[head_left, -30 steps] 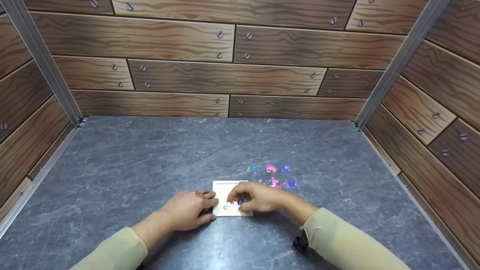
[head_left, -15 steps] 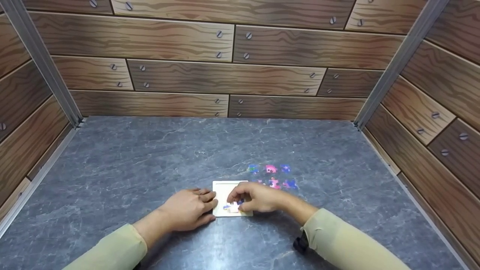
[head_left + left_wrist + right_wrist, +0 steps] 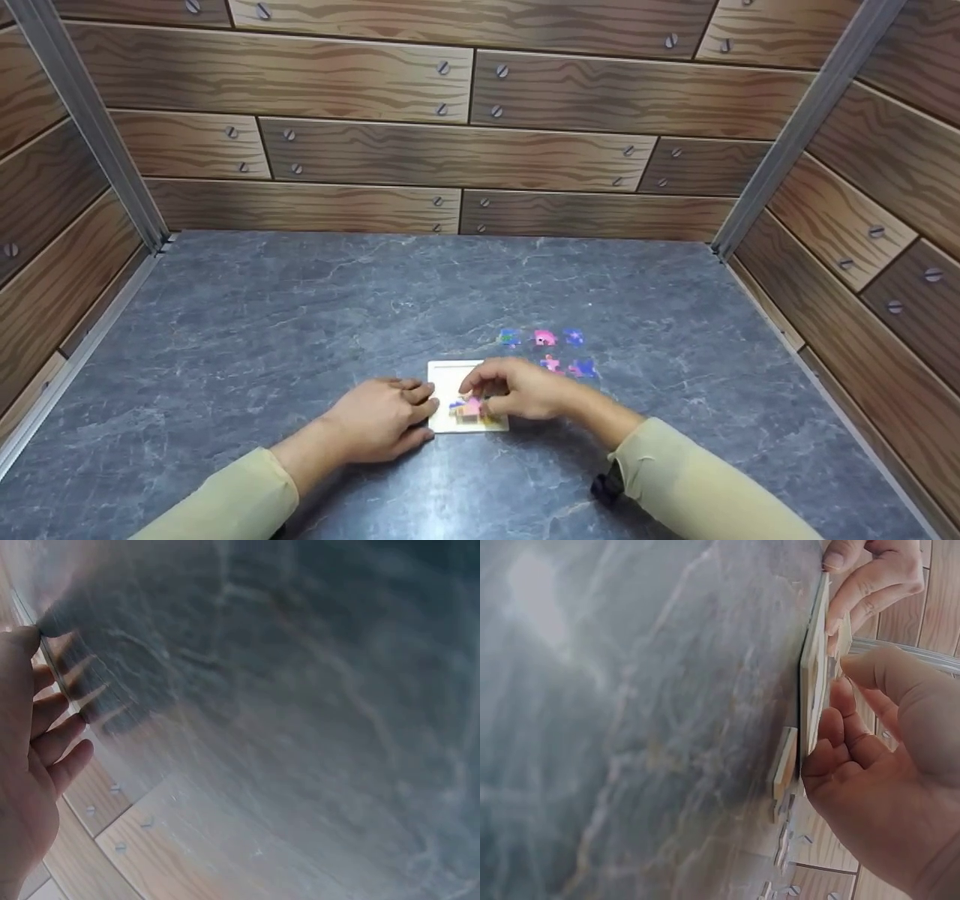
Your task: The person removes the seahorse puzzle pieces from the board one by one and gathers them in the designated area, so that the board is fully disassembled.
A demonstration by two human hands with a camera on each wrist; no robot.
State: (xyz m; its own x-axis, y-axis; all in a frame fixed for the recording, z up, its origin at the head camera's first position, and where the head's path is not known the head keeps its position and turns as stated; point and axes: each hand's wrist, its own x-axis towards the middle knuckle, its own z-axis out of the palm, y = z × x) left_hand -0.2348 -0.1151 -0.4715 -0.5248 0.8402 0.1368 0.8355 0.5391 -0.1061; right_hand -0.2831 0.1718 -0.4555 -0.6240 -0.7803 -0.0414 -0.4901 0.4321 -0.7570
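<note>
A square, pale puzzle tray (image 3: 444, 377) lies flat on the table before the person. Along its left edge rest the fingers of the left hand (image 3: 375, 420), spread and nearly straight, as the left wrist view also shows. The right hand (image 3: 525, 388) is over the tray and pinches a jigsaw piece (image 3: 471, 408) between thumb and fingers, its pinkish face showing. In the right wrist view the held piece (image 3: 844, 636) stands tilted close over the tray (image 3: 811, 679). Part of the tray's right side is hidden under the right hand.
Several loose jigsaw pieces (image 3: 545, 338), pink and blue, lie in two rows on the table beyond and right of the tray. Grey marbled tabletop (image 3: 315, 300) surrounds everything. Wood-patterned walls (image 3: 450, 150) with metal corner posts (image 3: 810, 127) enclose the table's back and sides.
The jigsaw piece in the right hand looked whitish before and now shows pink. The right hand has lifted slightly and covers a loose piece seen earlier. The left hand stays at the tray's edge.
</note>
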